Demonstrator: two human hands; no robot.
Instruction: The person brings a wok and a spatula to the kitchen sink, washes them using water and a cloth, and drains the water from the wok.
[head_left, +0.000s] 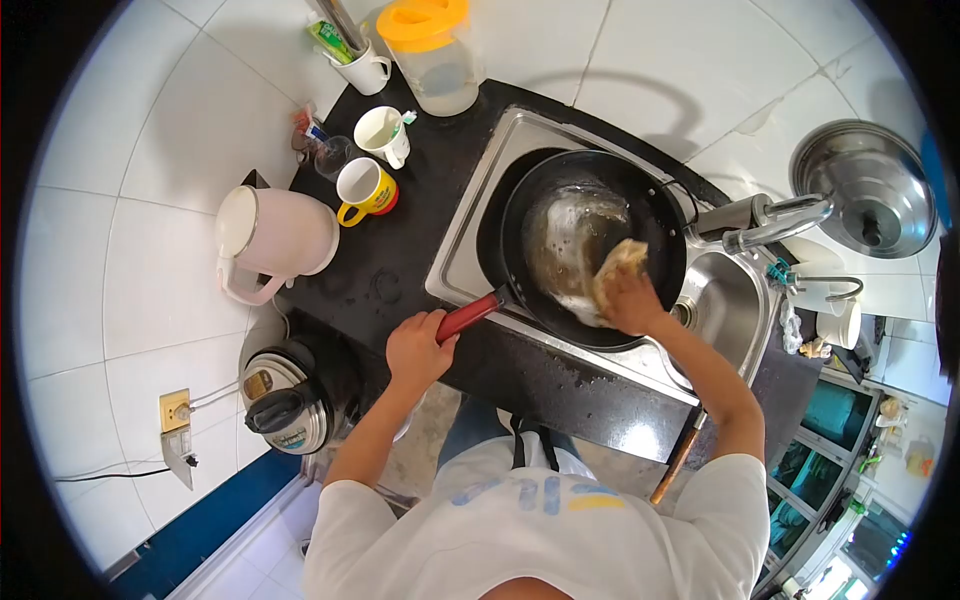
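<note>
A large black wok (pixel 650 215) with soapy water in its bottom rests over the left part of the steel sink (pixel 470 225). My left hand (pixel 418 348) is closed round its red handle (pixel 470 315). Inside the wok, my right hand (pixel 632 300) presses a yellowish-brown scrubbing cloth (pixel 624 258) against the lower right of the inner wall. Foam and murky water (pixel 575 240) lie beside the cloth. Part of the cloth is hidden under my fingers.
A steel faucet (pixel 780 220) reaches in from the right above the sink. On the left stand a pink kettle (pixel 280 235), a yellow mug (pixel 367 188), a white mug (pixel 384 135) and a cooker (pixel 290 400). A yellow-lidded jug (pixel 440 65) is at the back.
</note>
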